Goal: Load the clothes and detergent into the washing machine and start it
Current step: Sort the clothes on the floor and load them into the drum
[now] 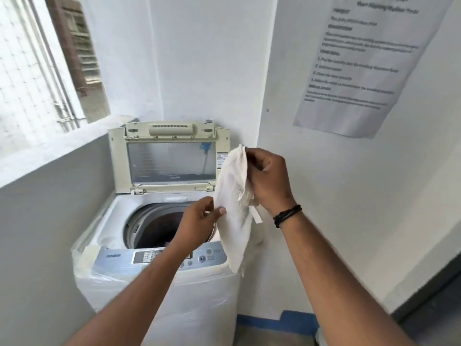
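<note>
A person stands at a top-loading washing machine [159,273] in a white-walled corner, seen from a head camera looking down along both forearms. Both hands hold one white cloth [234,208] in the air above the machine's right side. The right hand [268,181] is higher, its fingers curled round the cloth's upper edge, with the top corner poking up past the fingertips. The left hand [199,221] is lower and pinches the cloth's left edge between thumb and curled fingers. The cloth hangs long and narrow between them, its bottom end dangling in front of the control panel [162,258]. A small white tag hangs from it near the right wrist, which wears a black cord bracelet [287,216].

The machine's lid [169,158] stands upright against the back wall, leaving the drum [154,226] open. The drum's inside is dark; a small pale shape shows near its front rim, but what it is cannot be made out, and the left forearm covers part of the opening. The cabinet is wrapped in clear plastic film.

A printed paper notice [361,58] hangs on the right wall, its text too blurred to read. A window [37,71] is at upper left. Blue tape [274,323] runs along the floor.
</note>
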`<action>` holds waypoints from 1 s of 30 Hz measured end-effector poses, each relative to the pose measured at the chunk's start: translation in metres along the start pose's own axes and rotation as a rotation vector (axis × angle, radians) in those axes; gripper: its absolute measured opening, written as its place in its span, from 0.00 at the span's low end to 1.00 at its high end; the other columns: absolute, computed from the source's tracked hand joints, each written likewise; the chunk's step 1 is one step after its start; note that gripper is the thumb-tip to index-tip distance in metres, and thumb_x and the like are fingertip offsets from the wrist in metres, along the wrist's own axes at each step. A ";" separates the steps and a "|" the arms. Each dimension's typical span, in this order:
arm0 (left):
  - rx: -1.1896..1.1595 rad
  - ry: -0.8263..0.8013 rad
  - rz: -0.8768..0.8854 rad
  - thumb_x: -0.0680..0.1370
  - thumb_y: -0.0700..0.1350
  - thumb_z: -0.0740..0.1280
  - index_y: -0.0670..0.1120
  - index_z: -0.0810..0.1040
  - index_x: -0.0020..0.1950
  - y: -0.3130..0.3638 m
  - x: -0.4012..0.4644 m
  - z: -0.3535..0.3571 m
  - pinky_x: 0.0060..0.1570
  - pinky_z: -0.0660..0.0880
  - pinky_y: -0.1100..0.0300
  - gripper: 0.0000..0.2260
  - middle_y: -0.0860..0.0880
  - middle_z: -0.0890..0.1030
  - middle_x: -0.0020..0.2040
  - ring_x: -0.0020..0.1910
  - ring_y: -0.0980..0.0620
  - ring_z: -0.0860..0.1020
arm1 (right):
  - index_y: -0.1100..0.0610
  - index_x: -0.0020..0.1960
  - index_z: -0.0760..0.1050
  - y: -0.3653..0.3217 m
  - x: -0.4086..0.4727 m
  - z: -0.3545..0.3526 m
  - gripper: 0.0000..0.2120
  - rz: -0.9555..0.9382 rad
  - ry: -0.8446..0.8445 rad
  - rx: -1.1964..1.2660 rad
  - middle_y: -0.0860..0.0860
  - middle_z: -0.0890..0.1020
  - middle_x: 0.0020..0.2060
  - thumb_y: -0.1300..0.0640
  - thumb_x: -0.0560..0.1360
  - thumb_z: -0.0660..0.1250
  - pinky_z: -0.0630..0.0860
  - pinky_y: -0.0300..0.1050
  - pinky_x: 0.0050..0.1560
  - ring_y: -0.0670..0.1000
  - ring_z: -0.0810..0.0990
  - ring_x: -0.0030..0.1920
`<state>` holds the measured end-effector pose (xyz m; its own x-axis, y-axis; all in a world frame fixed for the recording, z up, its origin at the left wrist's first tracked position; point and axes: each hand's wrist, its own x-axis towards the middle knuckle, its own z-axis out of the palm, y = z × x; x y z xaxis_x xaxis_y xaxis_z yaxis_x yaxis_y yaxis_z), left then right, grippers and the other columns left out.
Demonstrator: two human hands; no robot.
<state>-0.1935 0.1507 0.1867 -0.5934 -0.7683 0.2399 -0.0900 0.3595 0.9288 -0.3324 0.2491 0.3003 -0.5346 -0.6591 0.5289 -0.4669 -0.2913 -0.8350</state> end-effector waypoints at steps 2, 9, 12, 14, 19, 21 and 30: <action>-0.015 0.123 0.016 0.73 0.58 0.68 0.49 0.80 0.46 -0.002 0.017 -0.015 0.46 0.80 0.37 0.13 0.46 0.84 0.43 0.43 0.38 0.82 | 0.58 0.52 0.84 0.007 0.010 0.013 0.08 0.002 0.034 0.043 0.50 0.87 0.44 0.61 0.75 0.68 0.81 0.52 0.50 0.51 0.85 0.47; -0.083 0.441 0.068 0.81 0.44 0.66 0.50 0.80 0.48 0.002 0.078 -0.085 0.39 0.71 0.60 0.05 0.51 0.83 0.41 0.39 0.55 0.77 | 0.57 0.54 0.81 0.043 0.053 0.084 0.13 0.106 0.291 0.095 0.45 0.84 0.43 0.69 0.75 0.64 0.78 0.39 0.46 0.40 0.81 0.43; -0.118 0.557 0.106 0.81 0.42 0.65 0.48 0.81 0.48 -0.008 0.103 -0.125 0.37 0.69 0.65 0.06 0.52 0.80 0.39 0.36 0.59 0.74 | 0.51 0.46 0.81 0.067 0.075 0.118 0.07 0.163 0.300 0.051 0.46 0.84 0.39 0.61 0.74 0.67 0.79 0.47 0.44 0.45 0.82 0.41; -0.133 0.632 0.103 0.81 0.41 0.65 0.48 0.81 0.49 -0.022 0.116 -0.150 0.37 0.69 0.65 0.06 0.54 0.80 0.38 0.34 0.61 0.73 | 0.48 0.42 0.80 0.078 0.094 0.132 0.07 0.191 0.357 0.060 0.52 0.85 0.39 0.58 0.74 0.66 0.82 0.57 0.44 0.53 0.84 0.39; -0.164 0.679 0.033 0.81 0.43 0.66 0.57 0.80 0.44 -0.069 0.139 -0.193 0.40 0.72 0.56 0.10 0.54 0.80 0.38 0.37 0.53 0.75 | 0.49 0.45 0.80 0.097 0.119 0.171 0.08 0.205 0.370 0.086 0.54 0.85 0.39 0.61 0.76 0.66 0.81 0.53 0.41 0.51 0.84 0.33; -0.201 0.588 0.013 0.79 0.46 0.66 0.58 0.80 0.45 -0.083 0.145 -0.198 0.40 0.74 0.52 0.08 0.56 0.80 0.37 0.37 0.51 0.77 | 0.50 0.48 0.81 0.111 0.116 0.193 0.07 0.242 0.264 0.044 0.53 0.86 0.42 0.60 0.76 0.68 0.82 0.55 0.44 0.53 0.86 0.39; -0.001 0.221 -0.280 0.80 0.35 0.58 0.46 0.79 0.56 -0.173 0.145 -0.184 0.43 0.71 0.64 0.13 0.52 0.82 0.51 0.50 0.53 0.78 | 0.49 0.46 0.81 0.190 0.081 0.234 0.11 0.460 -0.041 -0.248 0.53 0.86 0.40 0.63 0.78 0.65 0.82 0.48 0.40 0.50 0.85 0.34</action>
<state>-0.1165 -0.1203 0.1131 -0.3582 -0.9331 0.0314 -0.2234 0.1183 0.9675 -0.2997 -0.0214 0.1490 -0.6978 -0.7085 0.1051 -0.3458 0.2047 -0.9157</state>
